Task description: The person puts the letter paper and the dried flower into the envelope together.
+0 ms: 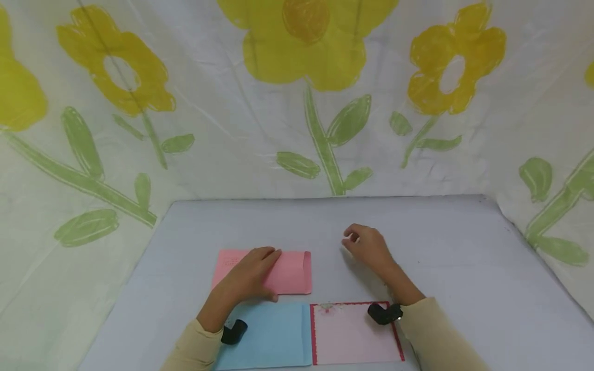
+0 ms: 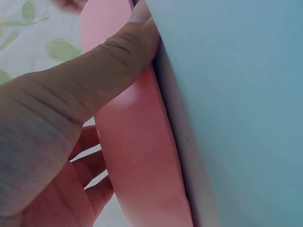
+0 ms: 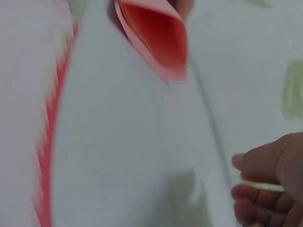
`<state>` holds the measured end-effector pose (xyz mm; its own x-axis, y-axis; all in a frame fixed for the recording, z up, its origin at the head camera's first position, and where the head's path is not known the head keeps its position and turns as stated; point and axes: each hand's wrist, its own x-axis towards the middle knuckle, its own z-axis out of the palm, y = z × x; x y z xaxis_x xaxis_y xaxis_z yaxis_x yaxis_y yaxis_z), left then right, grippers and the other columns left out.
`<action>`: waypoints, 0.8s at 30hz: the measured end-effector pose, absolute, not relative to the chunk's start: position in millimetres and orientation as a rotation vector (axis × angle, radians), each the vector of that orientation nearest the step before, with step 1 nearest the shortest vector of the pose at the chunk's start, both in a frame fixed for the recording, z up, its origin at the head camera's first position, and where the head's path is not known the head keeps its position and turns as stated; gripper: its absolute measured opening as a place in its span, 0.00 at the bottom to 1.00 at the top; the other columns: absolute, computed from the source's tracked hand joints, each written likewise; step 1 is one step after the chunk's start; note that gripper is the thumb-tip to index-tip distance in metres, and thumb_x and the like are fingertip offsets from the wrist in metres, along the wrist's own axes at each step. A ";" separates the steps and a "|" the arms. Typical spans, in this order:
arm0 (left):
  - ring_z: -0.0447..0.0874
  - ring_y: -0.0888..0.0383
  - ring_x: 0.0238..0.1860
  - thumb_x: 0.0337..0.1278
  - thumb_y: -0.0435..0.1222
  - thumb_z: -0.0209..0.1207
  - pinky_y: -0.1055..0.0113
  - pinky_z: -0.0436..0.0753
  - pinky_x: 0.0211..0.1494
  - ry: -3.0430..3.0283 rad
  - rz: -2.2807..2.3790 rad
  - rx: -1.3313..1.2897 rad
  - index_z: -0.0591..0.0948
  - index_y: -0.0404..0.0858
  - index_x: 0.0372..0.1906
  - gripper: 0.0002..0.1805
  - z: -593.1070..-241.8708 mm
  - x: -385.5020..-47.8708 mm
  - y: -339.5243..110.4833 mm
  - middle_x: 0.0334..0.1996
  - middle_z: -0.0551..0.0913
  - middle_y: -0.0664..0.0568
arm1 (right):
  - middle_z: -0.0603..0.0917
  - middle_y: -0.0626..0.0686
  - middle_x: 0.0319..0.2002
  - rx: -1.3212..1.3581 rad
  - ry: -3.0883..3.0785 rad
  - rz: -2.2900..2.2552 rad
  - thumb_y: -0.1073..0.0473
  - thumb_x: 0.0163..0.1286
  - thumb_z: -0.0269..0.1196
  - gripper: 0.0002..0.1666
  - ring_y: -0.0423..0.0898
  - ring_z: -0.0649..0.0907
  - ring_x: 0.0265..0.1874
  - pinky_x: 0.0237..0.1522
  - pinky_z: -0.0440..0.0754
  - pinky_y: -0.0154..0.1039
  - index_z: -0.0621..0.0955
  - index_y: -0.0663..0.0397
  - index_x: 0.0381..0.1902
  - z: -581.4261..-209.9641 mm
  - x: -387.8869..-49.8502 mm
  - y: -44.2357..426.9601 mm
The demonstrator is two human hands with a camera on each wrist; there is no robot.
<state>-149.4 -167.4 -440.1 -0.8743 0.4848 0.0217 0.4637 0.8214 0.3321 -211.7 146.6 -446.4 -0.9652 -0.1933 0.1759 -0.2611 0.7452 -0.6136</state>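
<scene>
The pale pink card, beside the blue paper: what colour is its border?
Its border is red; the head view shows it best.

Showing as a rectangular pink paper envelope (image 1: 289, 274), stretching lengthwise from left to right just beyond a light-blue rectangular paper envelope (image 1: 275, 334). Bearing faint reddish marks near the far left corner, too small to be reading clearly. Being pinched across its width by the left hand (image 1: 250, 273), bowing slightly. Gaping at the right end, baring a deeper red inside with an orange-toned layer along one wall.
</scene>
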 end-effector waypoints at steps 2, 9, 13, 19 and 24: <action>0.67 0.43 0.67 0.36 0.46 0.82 0.49 0.74 0.65 2.938 0.509 0.764 0.69 0.35 0.72 0.54 -440.4 -149.3 -167.7 0.67 0.71 0.41 | 0.82 0.52 0.29 0.287 -2.937 0.908 0.57 0.66 0.69 0.14 0.47 0.79 0.26 0.28 0.77 0.44 0.84 0.62 0.43 -444.7 -211.8 166.8; 0.68 0.44 0.67 0.35 0.46 0.82 0.49 0.75 0.65 2.945 0.501 0.756 0.70 0.36 0.72 0.54 -443.8 -149.1 -168.6 0.67 0.71 0.42 | 0.82 0.53 0.30 0.190 -3.173 0.789 0.58 0.62 0.70 0.12 0.48 0.78 0.27 0.28 0.76 0.45 0.82 0.60 0.37 -443.2 -208.7 195.7; 0.67 0.44 0.67 0.37 0.46 0.81 0.49 0.74 0.65 2.928 0.512 0.742 0.69 0.36 0.72 0.54 -444.8 -149.6 -167.5 0.67 0.71 0.43 | 0.81 0.53 0.30 0.229 -3.138 0.945 0.62 0.63 0.67 0.10 0.48 0.78 0.27 0.27 0.76 0.43 0.82 0.60 0.41 -439.6 -209.5 194.7; 0.67 0.44 0.68 0.37 0.46 0.81 0.48 0.74 0.65 2.918 0.516 0.727 0.69 0.37 0.73 0.54 -444.2 -150.2 -166.1 0.68 0.70 0.43 | 0.82 0.56 0.33 0.389 -2.923 1.545 0.62 0.69 0.65 0.18 0.51 0.80 0.30 0.27 0.78 0.41 0.81 0.66 0.54 -434.8 -215.1 192.6; 0.66 0.44 0.68 0.37 0.46 0.81 0.48 0.74 0.65 2.912 0.522 0.717 0.69 0.37 0.73 0.53 -444.9 -149.5 -166.2 0.68 0.70 0.43 | 0.86 0.60 0.35 0.442 -2.755 2.037 0.59 0.70 0.67 0.19 0.56 0.85 0.36 0.30 0.82 0.42 0.80 0.70 0.50 -438.7 -215.7 191.6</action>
